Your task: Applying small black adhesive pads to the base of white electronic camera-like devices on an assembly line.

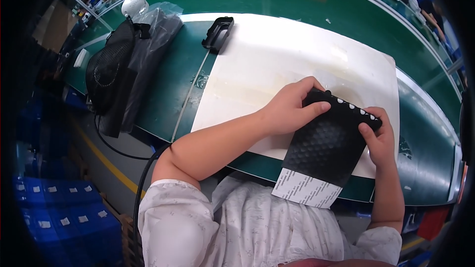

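Both hands hold a black bubble-textured pouch over the near edge of a white mat that lies on the green counter. The pouch hangs tilted, its white label strip at the lower end, past the mat's near edge, toward the person's pale patterned top. The left hand grips the pouch's upper left corner, fingers curled over the top edge and thumb pressed flat on the front face. The right hand pinches the upper right corner, thumb on the front, the other fingers hidden behind it. A dark part with a row of pale dots runs along the pouch's top edge between the two hands. At the far left corner of the mat lies a black plastic tray. Left of the mat, well apart from the pouch, sits a black mesh bag with dark plastic-wrapped goods beside it and a white rounded device behind them.
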`<state>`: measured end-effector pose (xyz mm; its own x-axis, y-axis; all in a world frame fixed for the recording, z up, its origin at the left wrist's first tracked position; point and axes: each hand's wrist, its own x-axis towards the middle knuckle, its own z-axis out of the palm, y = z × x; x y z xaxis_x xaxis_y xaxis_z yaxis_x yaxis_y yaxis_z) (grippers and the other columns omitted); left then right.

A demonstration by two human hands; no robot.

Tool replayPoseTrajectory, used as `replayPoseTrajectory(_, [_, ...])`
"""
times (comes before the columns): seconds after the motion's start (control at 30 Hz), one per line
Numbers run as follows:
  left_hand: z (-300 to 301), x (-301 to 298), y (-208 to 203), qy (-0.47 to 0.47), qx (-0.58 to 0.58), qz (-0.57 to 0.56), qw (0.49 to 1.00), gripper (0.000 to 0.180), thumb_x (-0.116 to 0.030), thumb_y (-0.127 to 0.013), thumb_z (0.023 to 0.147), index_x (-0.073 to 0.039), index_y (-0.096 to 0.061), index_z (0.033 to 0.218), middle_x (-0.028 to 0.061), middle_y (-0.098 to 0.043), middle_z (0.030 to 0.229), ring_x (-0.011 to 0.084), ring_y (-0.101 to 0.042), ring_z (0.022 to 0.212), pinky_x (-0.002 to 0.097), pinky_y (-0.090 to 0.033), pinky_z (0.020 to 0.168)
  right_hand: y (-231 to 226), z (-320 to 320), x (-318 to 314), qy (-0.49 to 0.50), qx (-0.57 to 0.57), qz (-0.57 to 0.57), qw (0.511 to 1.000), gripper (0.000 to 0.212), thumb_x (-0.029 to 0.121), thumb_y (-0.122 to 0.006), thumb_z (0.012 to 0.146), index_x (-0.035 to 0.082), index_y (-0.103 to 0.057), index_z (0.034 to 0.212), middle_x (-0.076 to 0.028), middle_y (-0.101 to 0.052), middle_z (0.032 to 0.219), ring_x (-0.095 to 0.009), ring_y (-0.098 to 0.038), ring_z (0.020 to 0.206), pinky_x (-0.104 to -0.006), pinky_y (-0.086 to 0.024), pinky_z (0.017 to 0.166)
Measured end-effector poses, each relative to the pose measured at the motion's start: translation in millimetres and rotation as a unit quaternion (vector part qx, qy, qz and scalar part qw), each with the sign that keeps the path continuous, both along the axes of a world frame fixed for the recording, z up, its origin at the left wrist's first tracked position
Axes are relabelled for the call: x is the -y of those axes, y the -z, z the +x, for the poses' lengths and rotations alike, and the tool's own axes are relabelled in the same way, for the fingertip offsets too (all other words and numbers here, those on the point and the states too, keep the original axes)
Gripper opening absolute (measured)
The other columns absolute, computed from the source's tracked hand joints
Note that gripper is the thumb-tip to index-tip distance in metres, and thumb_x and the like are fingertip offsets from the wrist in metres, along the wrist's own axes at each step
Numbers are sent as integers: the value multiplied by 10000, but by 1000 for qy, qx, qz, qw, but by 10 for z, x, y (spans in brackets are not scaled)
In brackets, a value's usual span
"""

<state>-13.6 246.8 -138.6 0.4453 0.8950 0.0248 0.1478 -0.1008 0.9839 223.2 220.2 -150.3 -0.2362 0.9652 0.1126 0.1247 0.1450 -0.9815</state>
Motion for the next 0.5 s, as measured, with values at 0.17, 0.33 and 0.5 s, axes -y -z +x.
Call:
replayPoseTrajectory(0.17, [10,-4,-1,1,-1,6,1000,215,-154,-572,809,-36,-451,943,44,-548,842,85,-519,768,218,-437,670,-16,10,8,0,1,-4,1000,298,169,-607,784,41,-466,1013,-6,-508,857,-66,-468,784,-189,-373,711])
replayPoseTrajectory(0.33, [19,4,21,-6,37,26,999,233,-179,-574,793,-15,-457,910,99,-563,775,145,-536,695,258,-434,625,-13,9,12,-3,0,-3,1000,299,167,-607,784,42,-466,1015,-7,-509,860,-67,-468,786,-190,-373,710])
replayPoseTrajectory(0.5, [24,-12,44,-8,26,29,999,233,-182,-572,795,-16,-456,911,98,-564,772,142,-535,695,260,-434,625,4,23,4,-2,-8,-4,1000,302,164,-609,781,44,-466,1019,-10,-511,865,-72,-471,792,-194,-375,713])
